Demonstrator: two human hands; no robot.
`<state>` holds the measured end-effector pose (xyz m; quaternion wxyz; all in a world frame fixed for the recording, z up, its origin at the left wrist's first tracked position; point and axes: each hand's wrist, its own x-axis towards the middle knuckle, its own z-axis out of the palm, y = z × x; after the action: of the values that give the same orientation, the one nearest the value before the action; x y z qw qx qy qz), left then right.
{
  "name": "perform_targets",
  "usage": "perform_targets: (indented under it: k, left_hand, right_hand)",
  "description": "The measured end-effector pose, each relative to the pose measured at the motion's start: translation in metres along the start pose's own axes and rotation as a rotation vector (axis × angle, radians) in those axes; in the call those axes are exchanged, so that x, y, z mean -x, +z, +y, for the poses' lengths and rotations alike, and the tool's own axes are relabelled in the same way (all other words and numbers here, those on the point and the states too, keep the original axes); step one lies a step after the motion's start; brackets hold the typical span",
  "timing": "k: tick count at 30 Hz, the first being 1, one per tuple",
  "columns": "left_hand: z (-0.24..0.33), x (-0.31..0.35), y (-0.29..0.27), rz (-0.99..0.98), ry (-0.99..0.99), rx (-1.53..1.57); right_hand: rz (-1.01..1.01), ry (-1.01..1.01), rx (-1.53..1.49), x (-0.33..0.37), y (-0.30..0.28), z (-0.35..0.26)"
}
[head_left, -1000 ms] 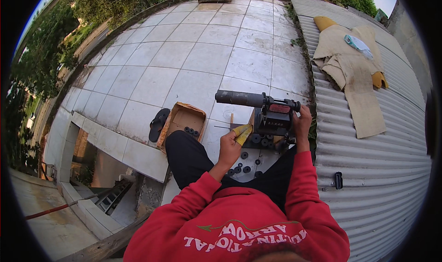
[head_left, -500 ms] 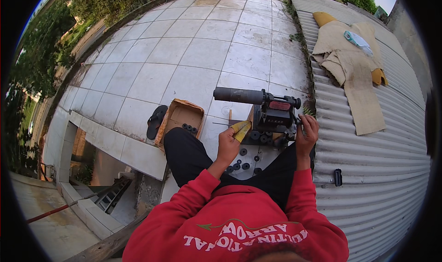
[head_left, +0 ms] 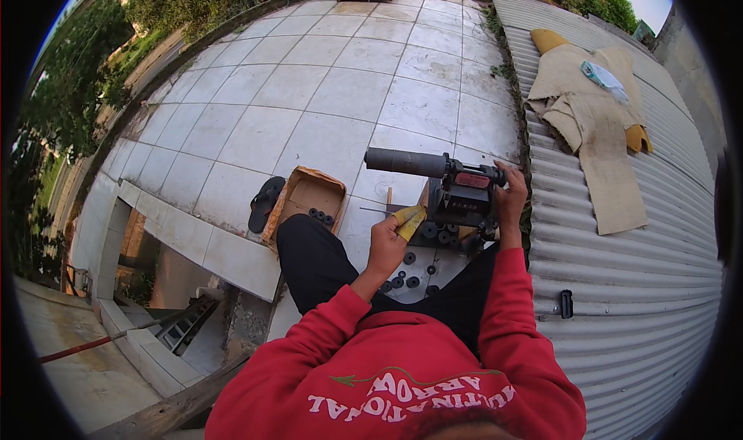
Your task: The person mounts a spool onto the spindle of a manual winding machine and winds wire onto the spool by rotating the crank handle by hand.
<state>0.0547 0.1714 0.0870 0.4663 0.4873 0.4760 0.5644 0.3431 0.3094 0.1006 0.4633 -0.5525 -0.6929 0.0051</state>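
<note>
A black machine (head_left: 462, 200) with a red panel and a long dark grey cylinder (head_left: 404, 161) pointing left stands between my knees. At its right end, my right hand (head_left: 511, 200) curls its fingers over the end knob, which they mostly hide. My left hand (head_left: 389, 243) is closed beside the machine's lower left side. Yellow material (head_left: 410, 220) covers or sits between its fingertips; I cannot tell which. Left of that hand a thin dark rod (head_left: 374, 210) sticks out, and its other end is hidden. Black round discs (head_left: 410, 258) lie on the tiles below.
An open cardboard box (head_left: 311, 194) with several black discs stands at the left, beside a black sandal (head_left: 265, 204). Corrugated roofing (head_left: 611, 277) runs along the right, with beige cloth (head_left: 600, 123) and a small black object (head_left: 566, 304) on it. A drop opens at the lower left.
My right hand has moved up from the machine's lower right side to the knob at its upper right end. My left hand keeps nearly the same place.
</note>
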Motion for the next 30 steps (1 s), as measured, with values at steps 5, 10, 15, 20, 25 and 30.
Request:
perform_targets:
  k: [5,10,15,20,25,30]
  left_hand:
    - [-0.005,-0.001,0.000,-0.020,-0.018,-0.019]
    - [-0.005,-0.001,0.001,-0.011,0.003,-0.004]
    - [-0.007,-0.001,-0.002,0.003,-0.007,-0.014]
    - [-0.009,0.000,-0.001,0.005,0.001,-0.002]
    - [-0.009,0.000,-0.003,0.003,-0.001,-0.033]
    - [-0.003,0.000,-0.002,0.014,0.000,-0.008]
  right_hand:
    - [0.027,0.012,0.022,0.050,0.009,0.024]
    - [0.057,0.049,-0.022,0.088,-0.017,-0.008]
    - [0.122,-0.014,0.003,0.080,-0.040,-0.034]
    - [0.181,-0.087,0.003,0.035,-0.048,-0.045]
    - [0.153,-0.079,0.020,-0.006,-0.034,-0.029]
    - [0.063,-0.057,0.024,-0.015,-0.013,-0.007]
